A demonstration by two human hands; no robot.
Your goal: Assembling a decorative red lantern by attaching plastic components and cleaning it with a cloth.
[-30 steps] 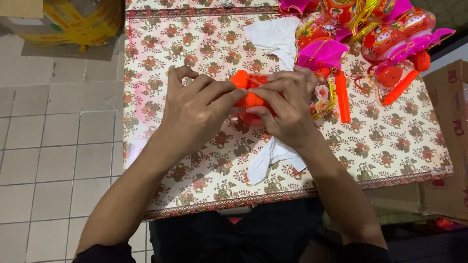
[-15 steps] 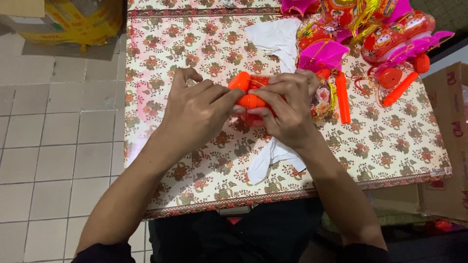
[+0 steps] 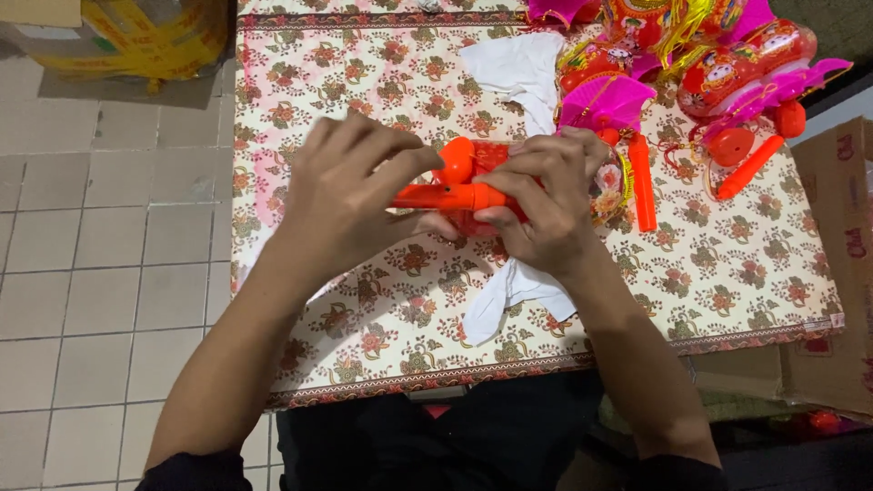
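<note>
Both my hands meet over the middle of a table covered in a floral cloth [image 3: 746,273]. My left hand [image 3: 350,195] pinches one end of an orange plastic stick [image 3: 450,195] that lies level between the hands. My right hand [image 3: 546,205] grips the other end together with an orange and red plastic toy piece [image 3: 468,159], part of it hidden under my fingers. A white cloth [image 3: 509,291] lies on the table under my right wrist.
A heap of red, pink and yellow toy lanterns [image 3: 691,64] fills the table's far right, with two loose orange sticks [image 3: 641,182] beside it. A second white cloth [image 3: 518,68] lies at the far middle. Cardboard boxes [image 3: 841,227] stand right; a yellow-taped box [image 3: 136,36] sits on the tiled floor.
The orange stick now shows level between my hands; before, the hands were closed over the orange piece. My left fingers have spread and shifted left along the stick.
</note>
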